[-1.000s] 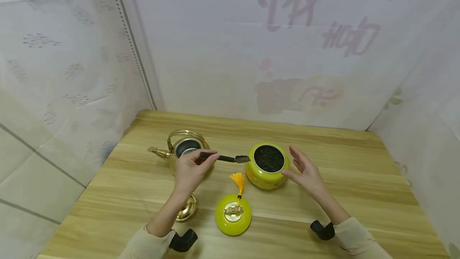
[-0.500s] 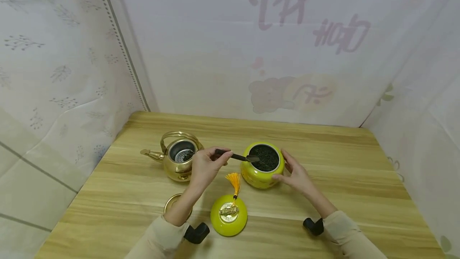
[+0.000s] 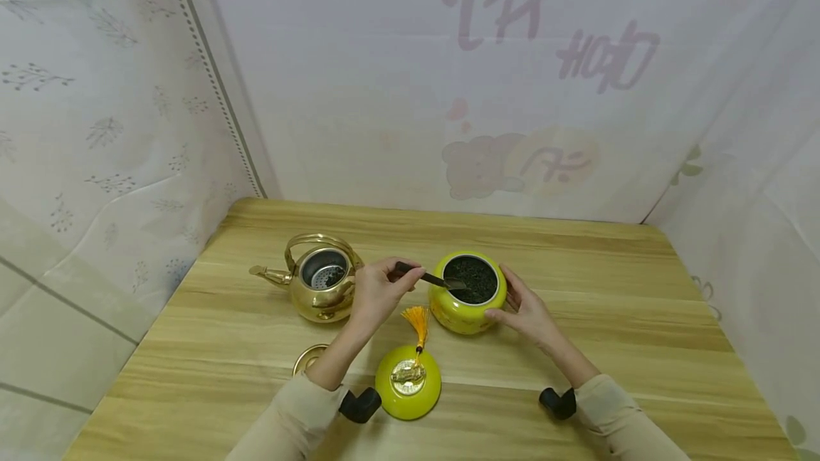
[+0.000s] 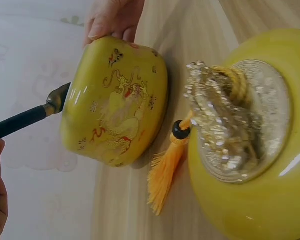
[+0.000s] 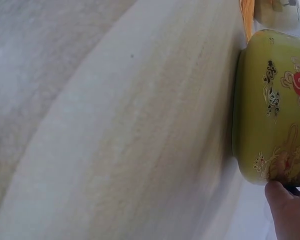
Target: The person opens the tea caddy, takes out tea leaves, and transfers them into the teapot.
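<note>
My left hand (image 3: 376,295) pinches the black handle of a small tea scoop (image 3: 430,277). The scoop's blade dips over the rim into dark tea leaves (image 3: 477,276) that fill a round yellow jar (image 3: 463,320). My right hand (image 3: 528,317) holds the jar's right side, thumb at the front and fingers behind. Seen from the left wrist, the jar (image 4: 120,107) bears a painted dragon and hides the scoop's tip. In the right wrist view the thumb (image 5: 285,207) presses on the jar's wall.
Left of the jar stands a gold teapot (image 3: 314,308), uncovered, with dark leaves in its strainer. The yellow jar lid (image 3: 419,404) with its orange tassel (image 3: 418,324) lies in front. A gold teapot lid (image 3: 306,358) sits partly behind the left forearm.
My left hand has moved right from over the teapot, carrying the scoop into the jar's mouth. My right hand has come in from beside the jar and taken hold of its side.
</note>
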A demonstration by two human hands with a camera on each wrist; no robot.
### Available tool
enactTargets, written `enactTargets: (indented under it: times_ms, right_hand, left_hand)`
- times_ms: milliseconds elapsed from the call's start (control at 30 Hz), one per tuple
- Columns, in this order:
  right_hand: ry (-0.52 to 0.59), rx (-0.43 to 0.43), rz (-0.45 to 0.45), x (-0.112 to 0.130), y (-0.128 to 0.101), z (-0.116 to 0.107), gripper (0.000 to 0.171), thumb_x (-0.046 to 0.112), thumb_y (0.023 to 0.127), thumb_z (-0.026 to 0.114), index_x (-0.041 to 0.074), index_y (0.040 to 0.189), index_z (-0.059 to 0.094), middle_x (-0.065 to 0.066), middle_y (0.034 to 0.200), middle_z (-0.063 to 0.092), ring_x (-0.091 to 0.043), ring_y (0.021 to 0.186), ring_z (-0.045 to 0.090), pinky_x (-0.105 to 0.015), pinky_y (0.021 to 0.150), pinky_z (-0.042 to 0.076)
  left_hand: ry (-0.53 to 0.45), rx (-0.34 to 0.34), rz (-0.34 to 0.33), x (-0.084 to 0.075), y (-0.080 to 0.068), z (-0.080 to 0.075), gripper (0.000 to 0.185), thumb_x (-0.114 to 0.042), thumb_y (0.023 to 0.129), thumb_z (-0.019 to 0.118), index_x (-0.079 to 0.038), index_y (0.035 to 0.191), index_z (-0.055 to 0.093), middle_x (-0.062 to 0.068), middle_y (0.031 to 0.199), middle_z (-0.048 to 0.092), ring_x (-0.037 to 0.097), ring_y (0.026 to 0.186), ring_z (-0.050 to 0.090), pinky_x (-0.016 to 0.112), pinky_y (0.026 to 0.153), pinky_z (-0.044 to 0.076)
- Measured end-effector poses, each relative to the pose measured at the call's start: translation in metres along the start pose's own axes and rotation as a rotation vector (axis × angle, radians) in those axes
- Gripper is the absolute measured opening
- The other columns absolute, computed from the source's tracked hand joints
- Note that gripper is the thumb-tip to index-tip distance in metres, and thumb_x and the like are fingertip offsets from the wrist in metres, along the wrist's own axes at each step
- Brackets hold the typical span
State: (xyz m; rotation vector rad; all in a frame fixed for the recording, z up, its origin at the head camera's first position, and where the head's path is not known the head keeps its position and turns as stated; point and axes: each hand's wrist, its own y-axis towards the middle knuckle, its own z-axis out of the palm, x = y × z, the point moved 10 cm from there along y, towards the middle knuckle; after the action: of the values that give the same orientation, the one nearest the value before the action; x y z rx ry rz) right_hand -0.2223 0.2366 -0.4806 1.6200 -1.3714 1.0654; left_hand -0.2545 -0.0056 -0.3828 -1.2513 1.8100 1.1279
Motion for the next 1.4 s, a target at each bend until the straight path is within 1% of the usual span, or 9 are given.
enactTargets:
  times_ms: [100,167,333,433,633,767,1000,1267,1400]
  right_hand:
    - [-0.002,0.005,-0.003,0.001,0.000,0.000,0.091,0.012,0.087,0.073,-0.005,0.154,0.014,-0.031,0.159,0.015,-0.046,0.145,0.024,-0.044,0.113,0.029]
    - [0.000,0.006,-0.004,0.001,0.000,0.000,0.091,0.011,0.087,0.073,-0.006,0.154,0.014,-0.031,0.159,0.015,-0.046,0.145,0.024,-0.045,0.113,0.029]
    - [0.013,0.004,-0.002,0.001,0.001,0.000,0.090,0.010,0.086,0.073,-0.006,0.153,0.015,-0.030,0.159,0.017,-0.045,0.144,0.025,-0.044,0.112,0.029]
    - [0.015,0.006,-0.004,0.001,0.000,0.000,0.090,0.009,0.087,0.073,-0.006,0.153,0.015,-0.031,0.159,0.016,-0.046,0.144,0.025,-0.044,0.112,0.030]
    - [0.014,0.011,-0.011,0.001,0.000,0.000,0.091,0.010,0.087,0.073,-0.007,0.153,0.014,-0.032,0.159,0.016,-0.047,0.144,0.025,-0.045,0.112,0.029]
    - [0.022,0.017,-0.011,0.000,0.000,0.001,0.091,0.010,0.087,0.073,-0.006,0.154,0.013,-0.031,0.159,0.015,-0.047,0.145,0.024,-0.045,0.112,0.028]
    - [0.031,0.022,-0.008,-0.001,0.000,0.002,0.092,0.011,0.087,0.073,-0.005,0.154,0.012,-0.030,0.160,0.014,-0.046,0.145,0.023,-0.044,0.112,0.029]
    - [0.021,0.019,-0.008,0.001,-0.001,0.002,0.091,0.011,0.088,0.073,-0.005,0.154,0.012,-0.030,0.160,0.014,-0.046,0.145,0.023,-0.045,0.112,0.028]
    - [0.019,0.013,-0.008,0.002,-0.001,0.001,0.091,0.010,0.088,0.072,-0.005,0.154,0.013,-0.030,0.160,0.015,-0.046,0.145,0.024,-0.045,0.112,0.029]
  left_hand:
    - [0.019,0.006,0.022,-0.003,0.003,0.002,0.015,-0.020,0.086,0.075,-0.006,0.091,0.078,0.007,0.070,0.073,0.016,0.060,0.068,0.017,0.047,0.043]
    - [0.039,0.005,0.040,-0.006,0.005,0.002,0.015,-0.021,0.086,0.075,-0.007,0.091,0.078,0.007,0.070,0.074,0.015,0.058,0.066,0.017,0.046,0.040]
    - [0.080,0.008,0.063,-0.011,0.008,0.003,0.015,-0.022,0.088,0.074,-0.008,0.092,0.078,0.007,0.070,0.073,0.006,0.049,0.053,0.017,0.042,0.030]
    - [0.099,0.019,0.077,-0.014,0.009,0.004,0.015,-0.021,0.088,0.074,-0.008,0.092,0.078,0.008,0.072,0.074,0.003,0.047,0.049,0.018,0.043,0.031]
    - [0.127,0.046,0.111,-0.018,0.011,0.009,0.015,-0.020,0.088,0.073,-0.006,0.091,0.077,0.008,0.076,0.075,0.002,0.052,0.050,0.016,0.046,0.038]
    - [0.191,0.032,0.147,-0.023,0.012,0.011,0.015,-0.022,0.087,0.074,-0.007,0.088,0.077,0.007,0.075,0.075,0.002,0.050,0.048,0.016,0.045,0.036]
    - [0.237,0.010,0.148,-0.022,0.014,0.014,0.015,-0.024,0.087,0.075,-0.009,0.087,0.077,0.005,0.074,0.075,0.000,0.049,0.047,0.015,0.044,0.035]
    - [0.224,0.008,0.147,-0.019,0.014,0.021,0.015,-0.023,0.088,0.074,-0.008,0.087,0.077,0.006,0.075,0.075,0.005,0.053,0.058,0.015,0.048,0.041]
    - [0.198,0.001,0.139,-0.016,0.014,0.023,0.016,-0.023,0.087,0.074,-0.008,0.087,0.078,0.006,0.074,0.075,0.004,0.052,0.056,0.015,0.047,0.040]
